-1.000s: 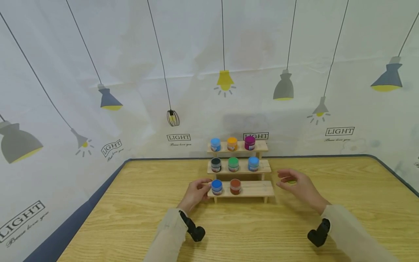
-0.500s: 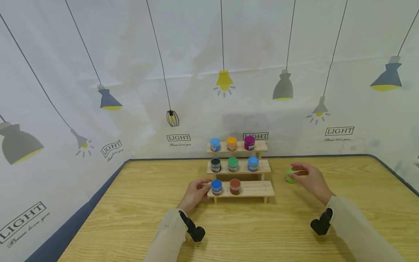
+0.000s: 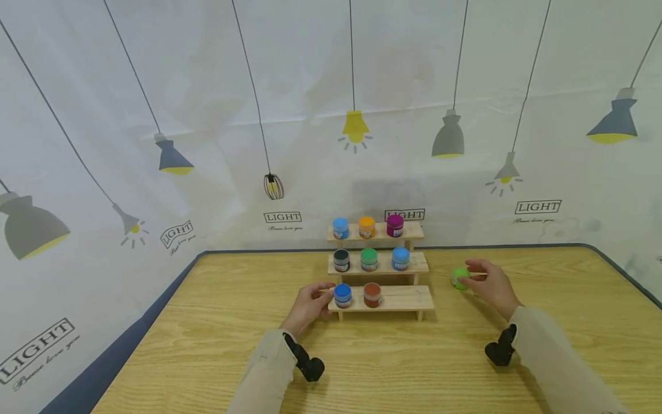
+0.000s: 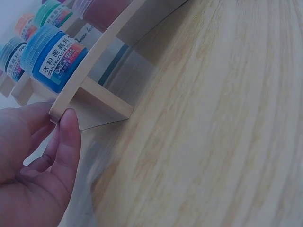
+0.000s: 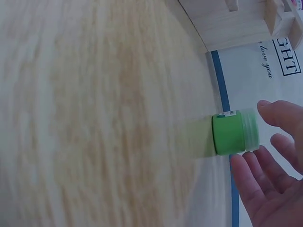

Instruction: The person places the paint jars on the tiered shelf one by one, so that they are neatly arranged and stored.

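Observation:
A three-step wooden display stand (image 3: 403, 299) holds several small paint jars, labelled as gouache in the left wrist view. My left hand (image 3: 307, 307) pinches the left end of its lowest step between thumb and fingers, right beside a blue jar (image 4: 54, 59). A reddish-brown jar (image 3: 372, 295) shares that step. To the right of the stand, a light green jar (image 5: 232, 132) stands upright on the table. My right hand (image 3: 491, 287) is at its right side, thumb and fingers spread at either side of the lid (image 5: 251, 130).
The middle step bears a black jar (image 3: 341, 260), a green jar (image 3: 369, 260) and a light blue jar (image 3: 400, 259). On the top step are light blue, orange (image 3: 367, 227) and purple (image 3: 395, 226) jars. A lamp-printed cloth (image 3: 310, 144) rises behind the wooden table (image 3: 217, 322).
My right hand has moved right, away from the stand to the light green jar, which now shows more fully. My left hand has stayed at the stand's end.

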`<state>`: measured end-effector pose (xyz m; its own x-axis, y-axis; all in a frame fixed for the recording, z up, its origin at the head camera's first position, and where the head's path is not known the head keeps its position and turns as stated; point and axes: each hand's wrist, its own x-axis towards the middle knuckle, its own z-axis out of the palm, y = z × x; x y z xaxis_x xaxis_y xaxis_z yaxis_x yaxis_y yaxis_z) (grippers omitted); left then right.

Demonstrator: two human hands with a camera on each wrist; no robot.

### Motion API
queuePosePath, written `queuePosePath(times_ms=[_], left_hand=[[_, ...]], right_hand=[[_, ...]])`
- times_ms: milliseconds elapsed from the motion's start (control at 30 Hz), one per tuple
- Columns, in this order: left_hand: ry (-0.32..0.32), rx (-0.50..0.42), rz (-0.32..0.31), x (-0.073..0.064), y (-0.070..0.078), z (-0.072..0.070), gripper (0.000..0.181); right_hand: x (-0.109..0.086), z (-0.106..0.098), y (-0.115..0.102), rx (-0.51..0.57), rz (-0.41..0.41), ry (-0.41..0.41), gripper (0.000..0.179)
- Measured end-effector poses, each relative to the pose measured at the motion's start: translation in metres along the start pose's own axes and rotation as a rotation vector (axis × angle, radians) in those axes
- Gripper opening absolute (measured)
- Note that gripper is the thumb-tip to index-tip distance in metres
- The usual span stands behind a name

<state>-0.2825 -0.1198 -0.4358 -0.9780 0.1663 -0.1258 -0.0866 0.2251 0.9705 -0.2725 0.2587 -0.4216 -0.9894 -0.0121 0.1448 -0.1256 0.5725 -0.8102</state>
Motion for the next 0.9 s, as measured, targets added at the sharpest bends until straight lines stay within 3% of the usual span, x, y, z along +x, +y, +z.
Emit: queuePosePath(times_ms=[167,900], left_hand=[[0.005,-0.006,-0.014,0.002,-0.001,0.001,0.03],[-0.006,-0.001,0.015,0.001,-0.001,0.0,0.031]], right_hand=[[0.002,0.003,0.005,0.001,0.042,-0.022,0.058],[0.008,0.012,0.018,-0.017,0.03,0.015,0.052]])
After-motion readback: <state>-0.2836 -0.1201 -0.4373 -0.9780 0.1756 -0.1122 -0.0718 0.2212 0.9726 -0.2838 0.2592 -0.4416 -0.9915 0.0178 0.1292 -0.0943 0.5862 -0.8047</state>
